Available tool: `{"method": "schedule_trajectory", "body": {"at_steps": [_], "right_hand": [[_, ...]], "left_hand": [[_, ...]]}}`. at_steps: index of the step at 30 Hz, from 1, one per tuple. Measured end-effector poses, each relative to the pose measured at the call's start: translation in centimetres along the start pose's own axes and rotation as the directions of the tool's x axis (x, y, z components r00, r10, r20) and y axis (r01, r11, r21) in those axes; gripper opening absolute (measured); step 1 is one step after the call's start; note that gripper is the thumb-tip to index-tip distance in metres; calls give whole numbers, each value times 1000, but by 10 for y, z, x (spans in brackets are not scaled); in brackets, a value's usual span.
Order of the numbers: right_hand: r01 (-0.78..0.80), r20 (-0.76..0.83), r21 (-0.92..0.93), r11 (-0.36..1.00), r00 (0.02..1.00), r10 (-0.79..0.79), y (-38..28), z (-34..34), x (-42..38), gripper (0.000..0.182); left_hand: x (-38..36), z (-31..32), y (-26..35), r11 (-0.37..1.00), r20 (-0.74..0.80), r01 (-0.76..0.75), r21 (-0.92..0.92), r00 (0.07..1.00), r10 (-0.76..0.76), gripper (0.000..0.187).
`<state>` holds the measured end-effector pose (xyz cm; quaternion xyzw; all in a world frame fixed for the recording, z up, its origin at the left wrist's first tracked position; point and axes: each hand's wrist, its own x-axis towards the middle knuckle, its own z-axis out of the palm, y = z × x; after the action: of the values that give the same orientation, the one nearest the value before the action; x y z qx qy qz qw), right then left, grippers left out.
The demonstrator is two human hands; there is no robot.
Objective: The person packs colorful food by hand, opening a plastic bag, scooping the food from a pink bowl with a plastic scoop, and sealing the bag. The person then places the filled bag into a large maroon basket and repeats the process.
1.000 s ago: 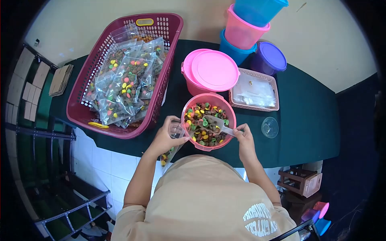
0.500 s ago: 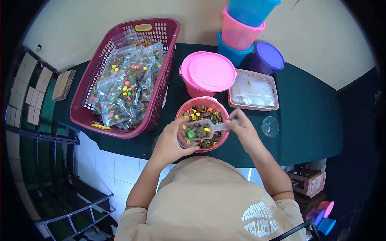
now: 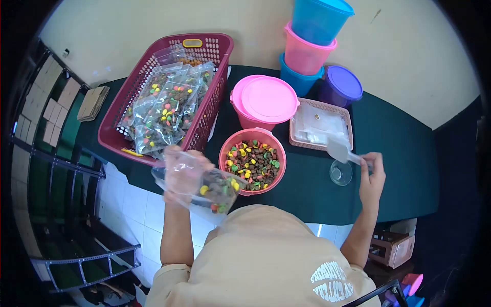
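In the head view my left hand (image 3: 180, 178) grips a clear plastic bag (image 3: 219, 188), tilted, with brown, yellow, green and red button-shaped sweets gathered at its right end. This bag hangs at the table's front edge, left of an open pink tub (image 3: 282, 172) of the same loose sweets (image 3: 254, 163). Off to the right, my right hand (image 3: 373, 178) is closed on the handle of a whitish scoop (image 3: 337, 150). The scoop's bowl, with no sweets visible on it, is above a small clear cup (image 3: 340, 173) and beside the tray of bags.
A maroon basket (image 3: 219, 77) of filled bags stands at left. Behind the open tub is a lidded pink tub (image 3: 268, 100). A pink tray (image 3: 307, 146) holds flat clear bags. Stacked tubs (image 3: 309, 51) and a purple-lidded tub (image 3: 343, 84) are at the back.
My left hand has moved left, away from above the open tub, with the bag of sweets. The scoop, earlier full at the bag's mouth, is now without visible sweets and far to the right.
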<state>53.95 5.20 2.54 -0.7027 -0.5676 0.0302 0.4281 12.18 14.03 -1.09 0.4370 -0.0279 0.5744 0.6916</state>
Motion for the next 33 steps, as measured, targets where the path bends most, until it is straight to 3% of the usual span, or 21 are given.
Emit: {"method": "schedule_trajectory", "body": {"at_steps": [1, 2, 3, 4, 6, 8, 10, 11, 12, 14, 16, 17, 18, 20, 21, 22, 24, 26, 27, 33], "right_hand": [[-75, 6, -149, 986, 997, 76, 35, 3, -6, 10], [-147, 1, -296, 944, 988, 154, 71, 8, -16, 10], [-261, -45, -262, 929, 965, 258, 110, 15, -28, 9], [-374, -87, -230, 898, 927, 364, 143, 23, -43, 9], [-435, -112, -137, 890, 899, 423, 184, 35, -68, 9], [-455, -142, -119, 882, 887, 438, 208, 50, -85, 9], [-510, -180, -76, 857, 852, 491, 222, 61, -96, 10], [-509, -183, -70, 858, 852, 490, 232, 67, -102, 10], [-562, -183, -35, 827, 817, 547, 235, 70, -105, 12], [-612, -185, 10, 791, 776, 603, 242, 77, -109, 13], [-718, -459, -343, 606, 691, 559, 193, 78, -101, 19], [-724, -464, -336, 602, 684, 564, 182, 79, -95, 19], [-577, -434, -341, 743, 797, 420, 173, 81, -87, 22], [-239, -319, -231, 943, 934, 158, 136, 93, -62, 28], [-56, -171, -226, 972, 985, 17, 109, 105, -45, 28], [30, -55, -212, 977, 998, -43, 82, 122, -30, 30], [244, 105, -222, 944, 969, -225, 37, 152, -4, 35], [307, 147, -173, 936, 948, -283, 15, 182, 20, 37], [331, 157, -160, 930, 939, -307, 15, 196, 27, 38], [408, 207, -308, 860, 911, -358, 26, 238, 58, 33]], "left_hand": [[-2, -4, 2, 1000, -2, -13, 14, 1000, 13, 97], [-5, -6, 3, 996, -141, -50, 70, 988, 60, 93], [-7, -6, 3, 989, -276, -77, 125, 955, 109, 90], [-6, -3, 2, 989, -281, -79, 128, 953, 113, 90], [-3, 4, -6, 996, -461, -2, 93, 886, 45, 86], [-2, 6, -13, 998, -427, -56, 3, 903, 52, 82], [7, 22, -14, 881, -277, 71, 469, 958, 70, 79], [6, 18, -18, 937, -313, 52, 344, 948, 63, 80], [8, 23, -16, 936, -307, 49, 348, 949, 64, 80], [11, 37, -12, 854, -350, 82, 513, 929, 121, 85], [2, 31, -5, 908, -324, 22, 418, 937, 127, 87], [2, 34, -1, 887, -149, -73, 457, 976, 157, 88], [0, 38, 3, 863, 32, -174, 474, 983, 181, 88], [-3, 47, 2, 831, 21, -133, 540, 989, 145, 88], [-6, 44, -2, 791, -126, -61, 608, 977, 172, 88], [-9, 42, -2, 748, -263, 19, 663, 942, 209, 88], [-23, 44, 5, 705, -205, 16, 709, 961, 184, 93], [-26, 53, 14, 634, -32, -76, 770, 987, 157, 93], [-26, 53, 18, 603, -25, -63, 796, 990, 136, 93], [-46, 25, 49, 588, -166, 57, 807, 977, 133, 92]]}}
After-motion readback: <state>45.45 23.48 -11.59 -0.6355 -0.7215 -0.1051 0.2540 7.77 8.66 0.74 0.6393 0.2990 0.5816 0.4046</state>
